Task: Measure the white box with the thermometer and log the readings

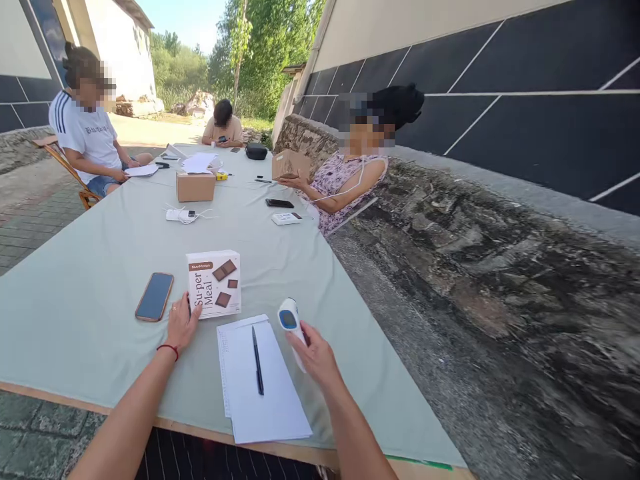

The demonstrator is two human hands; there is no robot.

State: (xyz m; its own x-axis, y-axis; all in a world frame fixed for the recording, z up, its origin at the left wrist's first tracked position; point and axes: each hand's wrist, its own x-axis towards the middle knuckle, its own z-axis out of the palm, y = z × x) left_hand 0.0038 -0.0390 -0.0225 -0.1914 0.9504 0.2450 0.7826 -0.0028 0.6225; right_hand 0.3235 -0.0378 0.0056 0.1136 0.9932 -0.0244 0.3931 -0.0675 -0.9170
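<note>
My left hand (184, 319) grips the lower left corner of a white box (215, 283) printed with "Su-per Meal" and brown chocolate pieces, which stands upright on the table. In my right hand (316, 353) is a white infrared thermometer (289, 318) with a blue-rimmed screen, its fingers wrapped round the handle. Between my forearms lie sheets of white paper (273, 417), the one beneath showing a printed edge. A black pen (257, 360) rests on top of them. Left of the box lies a phone (155, 297) with an orange-brown edge.
A pale green cloth (90, 320) covers the long table. Farther off are a cardboard box (195, 187), a white cabled device (181, 215), a black phone (279, 203) and a yellow tape measure (221, 176). Three people sit around it; the one at right holds a cardboard box (291, 165).
</note>
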